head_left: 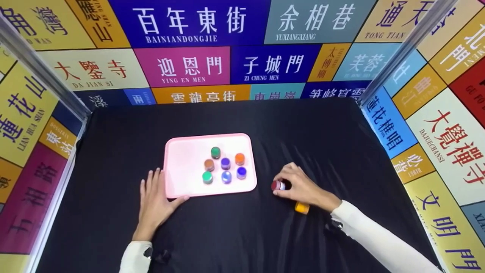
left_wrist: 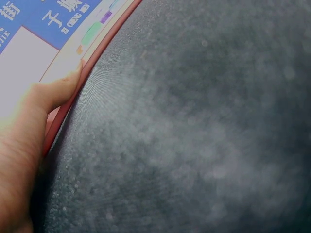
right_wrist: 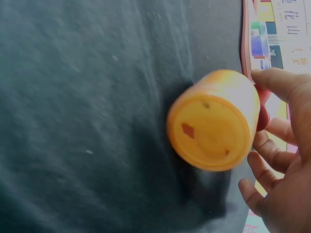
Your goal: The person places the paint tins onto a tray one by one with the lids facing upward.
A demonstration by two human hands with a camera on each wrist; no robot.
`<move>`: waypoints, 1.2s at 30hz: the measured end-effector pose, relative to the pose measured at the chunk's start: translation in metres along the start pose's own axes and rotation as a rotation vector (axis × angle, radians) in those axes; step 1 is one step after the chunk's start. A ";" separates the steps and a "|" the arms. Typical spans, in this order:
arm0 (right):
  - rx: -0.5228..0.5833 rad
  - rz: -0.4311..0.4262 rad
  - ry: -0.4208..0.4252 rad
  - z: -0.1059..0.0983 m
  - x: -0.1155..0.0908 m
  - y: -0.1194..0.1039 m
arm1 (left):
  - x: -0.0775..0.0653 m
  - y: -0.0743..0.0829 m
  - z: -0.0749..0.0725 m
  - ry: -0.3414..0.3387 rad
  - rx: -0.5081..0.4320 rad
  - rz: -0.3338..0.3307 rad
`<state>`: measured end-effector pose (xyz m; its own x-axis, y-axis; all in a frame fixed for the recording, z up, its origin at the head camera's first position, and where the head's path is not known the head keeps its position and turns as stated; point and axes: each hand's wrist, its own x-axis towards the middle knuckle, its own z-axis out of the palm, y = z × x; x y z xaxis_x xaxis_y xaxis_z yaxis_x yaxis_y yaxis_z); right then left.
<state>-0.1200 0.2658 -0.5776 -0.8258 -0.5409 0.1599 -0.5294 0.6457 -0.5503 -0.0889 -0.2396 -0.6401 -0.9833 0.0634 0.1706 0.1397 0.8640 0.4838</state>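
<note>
A pink tray (head_left: 183,159) lies on the black cloth, with several small paint jars standing on its right half. My left hand (head_left: 153,201) rests at the tray's front left corner, fingers straight along the left side. In the left wrist view its thumb (left_wrist: 68,87) touches the tray rim. To the right of the tray, my right hand (head_left: 303,185) pinches a small jar with a dark red lid (head_left: 277,185) between thumb and fingers. Under the right wrist a yellow-orange jar (head_left: 302,207) lies on the cloth; it partly hides the red lid in the right wrist view.
On the tray are a dark green jar (head_left: 215,152), an orange jar (head_left: 239,158), a brown jar (head_left: 209,164), a light green jar (head_left: 207,177) and purple and blue ones. Panels with printed street names (head_left: 182,64) wall in the back and sides.
</note>
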 end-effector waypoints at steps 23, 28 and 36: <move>0.039 0.004 0.042 -0.002 0.044 0.014 | 0.000 0.002 -0.001 -0.001 0.007 -0.002; 0.048 0.038 0.037 -0.003 0.052 0.015 | 0.000 0.003 -0.001 0.010 0.009 0.003; 0.069 0.054 0.072 -0.002 0.066 0.020 | -0.001 0.001 -0.001 0.004 0.008 -0.003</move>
<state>-0.1852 0.2441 -0.5759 -0.8660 -0.4644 0.1853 -0.4709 0.6331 -0.6143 -0.0881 -0.2395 -0.6392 -0.9831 0.0588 0.1731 0.1360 0.8681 0.4773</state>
